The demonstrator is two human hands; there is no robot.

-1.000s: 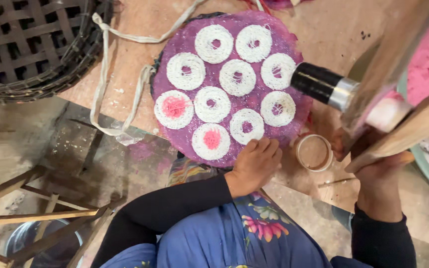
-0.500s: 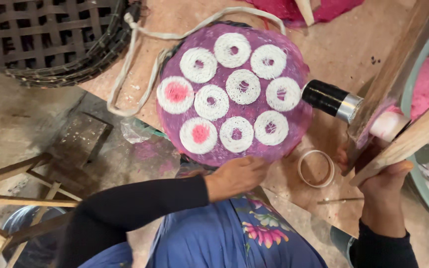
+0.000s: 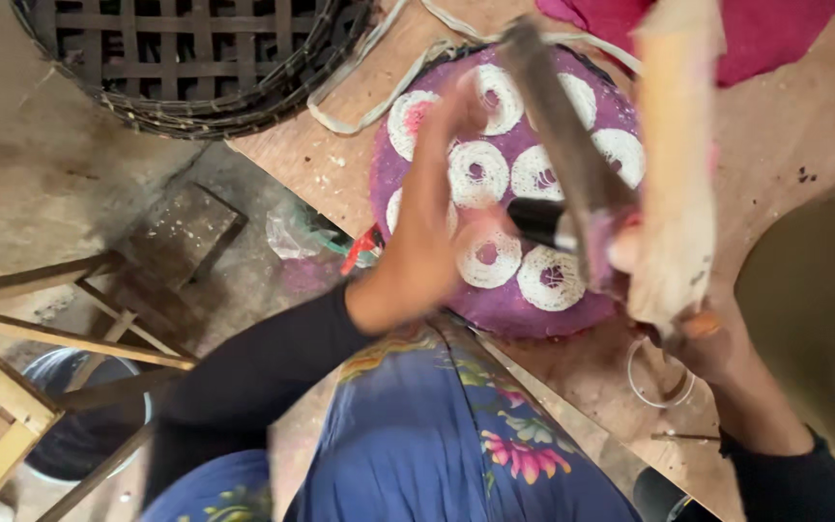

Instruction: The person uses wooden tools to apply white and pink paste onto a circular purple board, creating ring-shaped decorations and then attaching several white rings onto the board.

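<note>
The left hand (image 3: 437,217) reaches forward over the round purple mat (image 3: 408,208), blurred by motion, the forearm running from about seven o'clock up toward one o'clock. Whether its fingers are spread or curled cannot be told, and nothing is clearly held in them. They lie over the white noodle rings (image 3: 480,174) spread on the mat, closest to the ring at the mat's upper left.

The right hand (image 3: 712,338) sits at the mat's four o'clock edge with its fingers wrapped around the lower end of a wooden press handle (image 3: 674,184). The handle's long axis runs nearly straight from six to twelve o'clock, crossing the mat's right side. A second, darker wooden bar (image 3: 562,135) slants beside it from eleven toward five o'clock, and a black cylinder (image 3: 538,220) pokes out toward nine o'clock between them, just beside the left wrist. The left hand is the nearer one to the rings.

A thin ring mould (image 3: 661,377) lies on the wooden board (image 3: 331,145) at five o'clock from the mat. A woven basket (image 3: 195,58) sits at ten o'clock, well apart.
</note>
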